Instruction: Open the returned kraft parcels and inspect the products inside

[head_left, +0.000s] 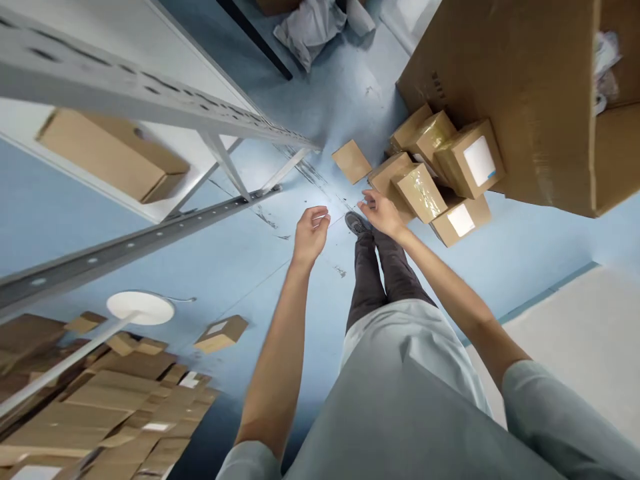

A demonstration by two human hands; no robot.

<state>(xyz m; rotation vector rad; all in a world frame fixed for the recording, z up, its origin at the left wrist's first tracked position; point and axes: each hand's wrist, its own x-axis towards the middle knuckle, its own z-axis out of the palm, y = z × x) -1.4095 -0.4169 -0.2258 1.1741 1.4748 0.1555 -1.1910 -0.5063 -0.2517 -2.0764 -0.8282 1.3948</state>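
Both hands are held out in front of my body above the blue floor. My left hand (312,233) has curled fingers with a gap between thumb and fingers, and nothing shows in it. My right hand (381,212) is loosely bent, fingers slightly apart, with no object in it. It appears nearest to a pile of small cardboard boxes (419,193), some with shiny tape or white labels. A flat brown carton (351,161) lies on the floor beyond my hands, left of the pile.
A metal shelf rack (200,117) with a long carton (113,153) stands at the left. A huge cardboard box (505,93) is at the upper right. Stacked cartons (110,400), a round white base (141,307) and a lone box (221,334) are lower left.
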